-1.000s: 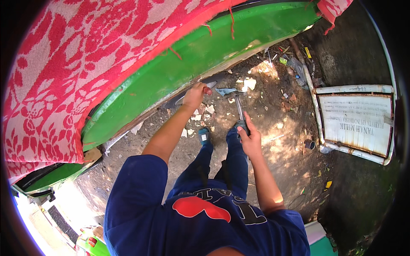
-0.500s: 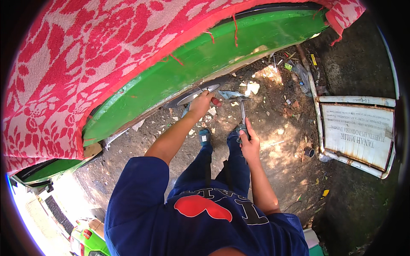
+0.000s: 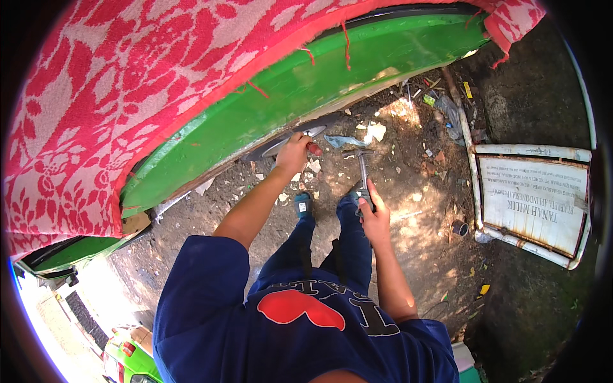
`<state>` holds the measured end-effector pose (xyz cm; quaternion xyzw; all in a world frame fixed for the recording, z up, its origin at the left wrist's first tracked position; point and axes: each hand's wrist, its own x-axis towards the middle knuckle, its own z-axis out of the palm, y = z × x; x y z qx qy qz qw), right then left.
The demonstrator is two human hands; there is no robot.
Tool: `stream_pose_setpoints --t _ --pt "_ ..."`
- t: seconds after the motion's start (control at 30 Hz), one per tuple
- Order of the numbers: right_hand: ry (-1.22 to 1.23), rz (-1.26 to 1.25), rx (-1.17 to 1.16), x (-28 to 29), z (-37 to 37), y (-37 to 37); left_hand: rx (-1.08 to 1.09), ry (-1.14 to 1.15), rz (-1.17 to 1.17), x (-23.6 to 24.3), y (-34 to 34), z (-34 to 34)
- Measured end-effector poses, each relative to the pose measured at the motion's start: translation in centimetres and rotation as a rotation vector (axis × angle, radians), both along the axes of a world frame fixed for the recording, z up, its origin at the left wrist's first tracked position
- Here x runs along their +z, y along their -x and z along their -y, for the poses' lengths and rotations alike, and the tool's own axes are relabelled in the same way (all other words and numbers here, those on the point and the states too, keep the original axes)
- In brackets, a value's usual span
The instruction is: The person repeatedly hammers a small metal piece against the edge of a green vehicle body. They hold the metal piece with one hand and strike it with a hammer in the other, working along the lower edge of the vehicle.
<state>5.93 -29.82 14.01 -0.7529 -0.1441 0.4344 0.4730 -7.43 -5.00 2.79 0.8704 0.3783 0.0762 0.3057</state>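
Red-handled chisel sat clenched in the left hand, fingers wrapped tight, its tip set against the green body panel's lower edge. The right hand gripped a hammer, fist closed, head raised beside it, seemingly for striking.

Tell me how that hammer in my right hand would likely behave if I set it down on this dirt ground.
The hammer looks rigid, with a thin straight shaft, so it should not flex. Its metal head sits at the far end from the right hand, so it is probably top-heavy and would tip head-first. On the rough, littered dirt ground it seems unlikely to roll.
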Motion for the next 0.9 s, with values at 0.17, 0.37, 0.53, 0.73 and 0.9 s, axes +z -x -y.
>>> stream_pose_setpoints --t 0.17,0.37,0.53,0.73,0.9 --pt "-0.001 0.001 0.054 0.6 -0.7 0.3 0.066 -0.019 0.055 0.4 -0.6 -0.2" --pt "-0.183 0.251 0.097 -2.4 -2.3 2.3 0.065 -0.003 0.052 0.7 -1.2 -1.2" --pt "-0.046 0.140 0.136 -1.6 -3.8 2.6 0.120 -0.006 -0.044 -0.9 1.6 -1.0" --pt "-0.111 0.123 0.097 -2.0 -1.9 1.9 -0.007 0.003 0.019 -0.1 1.3 0.5" --pt "-0.094 0.035 0.052 -0.9 -1.6 1.8 -0.058 -0.032 0.063 0.1 0.1 0.7"
